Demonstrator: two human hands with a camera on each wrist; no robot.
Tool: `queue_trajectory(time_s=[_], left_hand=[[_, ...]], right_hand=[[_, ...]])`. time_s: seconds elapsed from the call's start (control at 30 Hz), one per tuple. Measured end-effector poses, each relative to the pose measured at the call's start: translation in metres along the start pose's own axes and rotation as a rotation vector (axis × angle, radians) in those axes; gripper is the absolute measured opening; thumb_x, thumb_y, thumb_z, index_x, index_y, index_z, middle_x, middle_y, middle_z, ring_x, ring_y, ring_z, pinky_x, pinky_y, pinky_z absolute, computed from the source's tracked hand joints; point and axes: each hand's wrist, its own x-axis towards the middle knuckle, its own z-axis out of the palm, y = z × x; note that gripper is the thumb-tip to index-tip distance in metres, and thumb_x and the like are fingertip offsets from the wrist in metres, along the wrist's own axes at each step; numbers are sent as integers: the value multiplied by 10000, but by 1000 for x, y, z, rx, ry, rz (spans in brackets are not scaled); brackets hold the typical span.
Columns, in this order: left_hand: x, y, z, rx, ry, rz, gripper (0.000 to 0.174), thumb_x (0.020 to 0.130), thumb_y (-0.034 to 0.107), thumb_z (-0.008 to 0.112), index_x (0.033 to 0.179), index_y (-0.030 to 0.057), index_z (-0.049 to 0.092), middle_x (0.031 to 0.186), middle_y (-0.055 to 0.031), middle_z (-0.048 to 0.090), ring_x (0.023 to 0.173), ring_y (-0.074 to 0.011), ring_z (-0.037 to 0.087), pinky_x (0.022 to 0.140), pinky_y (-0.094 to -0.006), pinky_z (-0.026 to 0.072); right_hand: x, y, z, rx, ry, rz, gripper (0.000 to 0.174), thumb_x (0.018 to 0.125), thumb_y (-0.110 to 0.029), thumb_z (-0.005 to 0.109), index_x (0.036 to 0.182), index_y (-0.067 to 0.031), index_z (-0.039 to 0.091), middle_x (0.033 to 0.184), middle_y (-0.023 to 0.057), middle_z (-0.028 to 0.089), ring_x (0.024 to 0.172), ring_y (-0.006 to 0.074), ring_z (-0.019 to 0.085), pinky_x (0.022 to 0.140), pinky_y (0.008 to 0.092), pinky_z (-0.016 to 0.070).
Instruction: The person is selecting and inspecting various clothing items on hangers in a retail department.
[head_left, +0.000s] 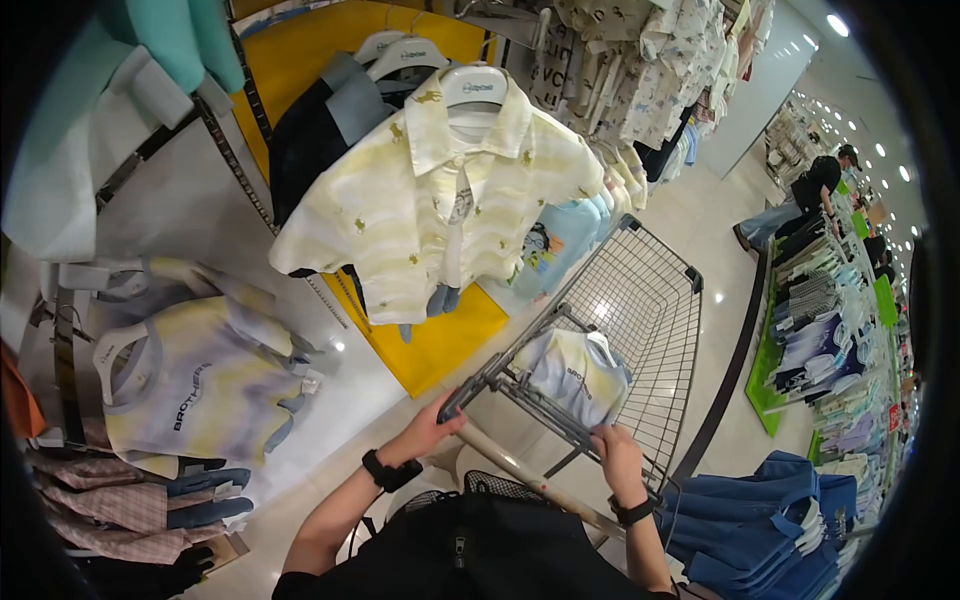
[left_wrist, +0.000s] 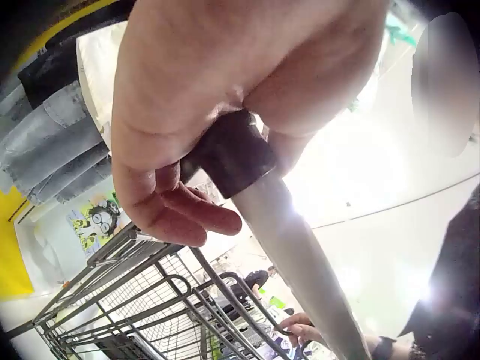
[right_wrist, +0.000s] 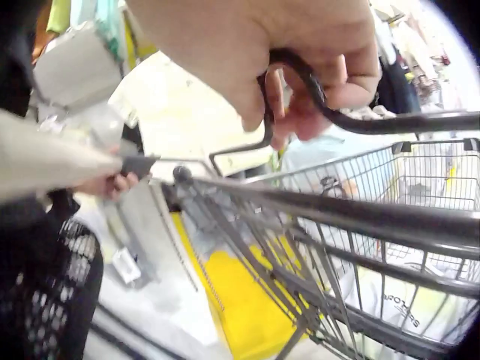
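Shopping cart and person face each other on the pale floor, between a clothing display on the left and garment racks on the right. Its near end is turned to the body, presumably so that both arms can guide it. The basket is dark grey wire mesh, with thicker rails at the near end and black pieces at the far corners. Across the near side runs a smooth, pale handle bar, set apart from the mesh, likely to leave room for fingers.

Beside the cart, a cream and yellow short-sleeved shirt hangs facing outward, probably so that its front shows. A pastel T-shirt with dark lettering lies in the basket, toward the near end, where the wire walls should keep it from slipping out.

The left hand is curled round the handle's black end piece; the right hand hooks bent fingers round a dark curved bar of the cart. Holding both sides seems to give better control of direction; how firmly they squeeze cannot be told. Smallest, a white hanger sits at the T-shirt's collar, presumably to keep its shape.
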Motion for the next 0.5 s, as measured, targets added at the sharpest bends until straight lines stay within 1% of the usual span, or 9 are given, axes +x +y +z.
queue_trajectory(time_s=[0.03, 0.1, 0.13, 0.23, 0.27, 0.33, 0.37, 0.43, 0.5], left_hand=[[9, -1, -2, 31, -6, 20, 560, 865, 190, 569, 1320, -2, 306, 878, 1, 480, 768, -74, 464, 691, -210, 415], [20, 5, 4, 24, -15, -27, 562, 864, 206, 572, 1310, -17, 313, 865, -5, 476, 740, -70, 459, 663, -212, 416], [28, 9, 6, 27, -12, -49, 578, 863, 214, 575, 1317, -18, 303, 856, -6, 471, 722, -69, 456, 644, -212, 416], [52, 14, 20, 10, -34, -64, 613, 859, 227, 580, 1333, -17, 277, 833, -4, 460, 690, -68, 448, 612, -212, 416], [57, 14, 24, -16, -27, -61, 632, 858, 232, 581, 1343, -17, 261, 820, -2, 454, 677, -67, 444, 599, -211, 415], [69, 20, 38, -18, -36, -53, 638, 858, 232, 581, 1346, -15, 253, 813, 2, 449, 676, -66, 442, 600, -210, 417], [74, 21, 44, -21, -40, -46, 644, 859, 232, 581, 1350, -14, 244, 806, 6, 445, 675, -65, 440, 601, -209, 418], [90, 18, 54, -8, -46, -72, 647, 861, 238, 578, 1348, -16, 236, 815, 7, 447, 683, -63, 442, 604, -210, 421], [113, 21, 64, 2, -116, -41, 651, 864, 247, 572, 1346, -19, 225, 818, 3, 449, 685, -67, 447, 611, -213, 424]], right_hand=[[4, -3, -13, 0, -5, 4, 208, 768, -227, 619, 919, -85, 597, 803, 125, 563, 742, 291, 566, 623, 375, 450], [5, -17, -44, 6, 61, -173, 342, 722, -247, 662, 1005, -79, 570, 884, 129, 558, 834, 299, 549, 708, 392, 435], [-2, -8, -38, 217, -60, -257, 472, 694, -298, 685, 1090, -95, 529, 917, 126, 551, 896, 295, 525, 778, 403, 414], [-29, -39, -43, 169, -124, -315, 427, 691, -240, 668, 1076, -112, 535, 885, 110, 557, 807, 276, 558, 692, 384, 452], [-36, -30, -27, 170, -119, -307, 427, 691, -240, 668, 1076, -112, 535, 885, 110, 557, 807, 276, 558, 692, 384, 452], [-40, -5, 17, -4, -128, -9, 252, 704, -156, 622, 944, -108, 560, 786, 98, 573, 722, 268, 592, 576, 372, 463], [-36, 2, 22, 3, -126, -7, 252, 704, -156, 622, 944, -108, 560, 786, 98, 573, 722, 268, 592, 576, 372, 463], [-29, 22, 24, -72, 6, 37, 182, 629, -103, 601, 794, -101, 523, 647, 65, 550, 547, 258, 567, 470, 364, 443], [-15, 32, 16, -90, 44, 92, 182, 622, -119, 624, 728, -99, 478, 596, 77, 537, 541, 269, 565, 484, 371, 446]])
